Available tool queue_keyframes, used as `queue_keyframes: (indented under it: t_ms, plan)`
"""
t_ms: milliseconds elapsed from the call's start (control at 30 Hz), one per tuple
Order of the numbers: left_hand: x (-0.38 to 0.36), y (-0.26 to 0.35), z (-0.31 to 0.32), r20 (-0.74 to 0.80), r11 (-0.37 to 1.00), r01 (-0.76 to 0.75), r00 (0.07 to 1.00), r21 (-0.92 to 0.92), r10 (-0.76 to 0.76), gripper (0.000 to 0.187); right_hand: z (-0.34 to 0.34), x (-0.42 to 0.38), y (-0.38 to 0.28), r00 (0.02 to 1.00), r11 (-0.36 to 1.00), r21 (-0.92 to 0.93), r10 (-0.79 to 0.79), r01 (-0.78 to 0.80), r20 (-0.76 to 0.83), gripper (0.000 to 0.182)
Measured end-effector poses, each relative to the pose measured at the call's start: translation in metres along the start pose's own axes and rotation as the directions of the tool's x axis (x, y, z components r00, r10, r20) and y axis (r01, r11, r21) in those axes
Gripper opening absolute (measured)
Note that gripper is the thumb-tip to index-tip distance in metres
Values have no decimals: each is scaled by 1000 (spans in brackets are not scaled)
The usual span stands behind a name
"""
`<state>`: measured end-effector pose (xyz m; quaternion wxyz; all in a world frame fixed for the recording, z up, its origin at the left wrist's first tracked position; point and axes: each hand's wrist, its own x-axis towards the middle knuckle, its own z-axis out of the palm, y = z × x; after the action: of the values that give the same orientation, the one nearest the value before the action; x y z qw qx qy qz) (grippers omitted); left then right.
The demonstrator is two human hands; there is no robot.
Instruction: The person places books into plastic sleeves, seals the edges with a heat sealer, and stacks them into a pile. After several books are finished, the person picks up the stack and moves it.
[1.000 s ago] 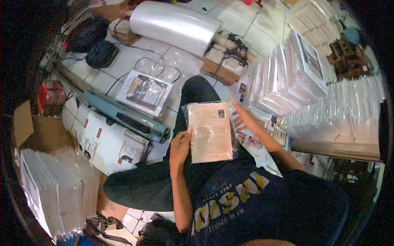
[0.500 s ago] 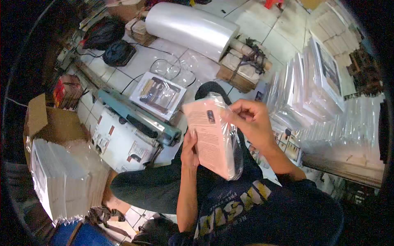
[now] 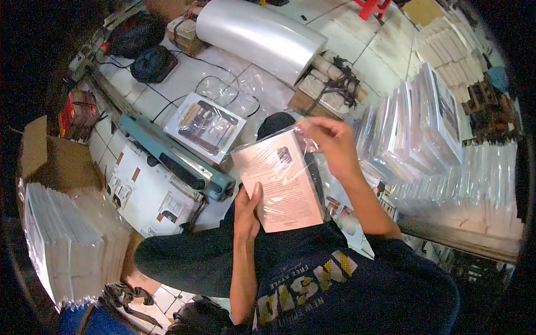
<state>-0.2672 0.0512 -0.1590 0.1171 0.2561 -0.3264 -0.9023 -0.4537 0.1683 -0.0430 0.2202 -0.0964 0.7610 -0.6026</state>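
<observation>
A book (image 3: 285,192) with a pale pink printed cover lies in loose clear plastic wrap, tilted above my lap. My left hand (image 3: 247,209) is closed round its left edge, the thumb on the printed face. At the book's upper right corner, my right hand (image 3: 329,142) pinches the edge of the clear plastic wrap (image 3: 304,127) between thumb and fingers. Beyond the left hand, another book (image 3: 205,125) in clear plastic rests on the floor beside a long teal heat sealer (image 3: 173,156).
A large roll of clear film (image 3: 259,36) lies at the back. Wrapped books (image 3: 413,128) stand stacked at the right, more wrapped books (image 3: 72,245) at the lower left beside an open cardboard box (image 3: 56,159). Tied bundles (image 3: 326,86) sit near the roll. A red stool (image 3: 373,8) shows at the top.
The book has turned its printed face more toward me. My right hand has moved slightly up and left, drawing the plastic out at the upper corner. The whole view has shifted a little.
</observation>
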Motion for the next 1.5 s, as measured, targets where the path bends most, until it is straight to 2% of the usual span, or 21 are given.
queue_keyframes:
  t_ms: [33,100,133,200,233,300,400,433,467,533,633,733,767,833,1000,1067,1100,1267,1400,1467,1500]
  plan:
    - [-1,1,1,-12,999,-3,1000,32,3,50,-3,1,3,1000,1000,0,6,-6,0,33]
    - [-6,8,11,-21,998,-2,1000,58,3,50,-12,2,9,997,940,339,47,-21,-69,42]
    - [-12,13,15,-58,998,3,998,63,0,50,-20,-2,18,997,942,335,50,-25,-66,42]
    - [-20,13,13,-116,998,6,993,62,1,49,-36,-18,48,941,921,234,267,-313,207,50]
    - [-24,12,9,-133,997,-4,991,79,15,48,-41,-23,57,787,775,220,498,-593,365,55]
    - [-34,13,5,-182,995,-16,983,97,33,48,-37,-50,59,713,845,-194,527,-498,463,48]
    - [-48,24,4,-270,989,-89,955,120,119,45,-33,-67,55,539,890,-288,446,-354,715,42]
    - [-54,28,0,-306,987,-82,944,138,121,45,-22,-70,53,585,822,-209,533,-530,611,34]
    - [-58,33,-5,-343,985,-82,930,153,131,45,-12,-68,55,556,826,-227,524,-516,645,34]
    - [-65,43,-15,-402,959,-163,882,232,247,42,8,-60,56,631,857,-210,494,-471,599,33]
    - [-63,73,-39,-527,916,-101,791,389,311,40,55,-35,63,657,905,-166,402,-392,638,30]
    - [-40,103,-86,-559,907,-214,728,363,396,42,115,-2,69,716,956,-73,262,-284,647,26]
    - [-34,126,-83,-595,848,-144,654,509,468,43,135,9,64,744,966,-106,249,-235,620,25]
    - [-9,152,-123,-554,938,-258,757,234,346,45,173,35,72,768,995,30,52,-92,639,16]
    - [40,181,-190,-566,933,-264,743,242,357,46,229,90,84,777,969,-126,-90,214,623,13]
    - [46,183,-203,-576,928,-276,728,249,371,45,230,99,86,766,926,-283,-11,251,643,13]
    - [46,182,-206,-589,917,-251,706,309,392,43,231,99,93,765,872,-300,-122,387,633,14]
    - [35,182,-189,-647,910,-155,658,385,385,41,227,108,92,752,865,-336,-70,373,656,18]
    - [44,169,-208,-596,881,-239,661,408,455,51,225,97,45,708,722,-375,-223,582,670,21]
    - [38,176,-195,-616,890,-208,657,405,434,51,237,55,-13,849,906,-246,-190,345,493,36]
    - [35,179,-188,-632,898,-172,656,406,412,50,240,44,-23,854,907,-248,-187,340,486,36]
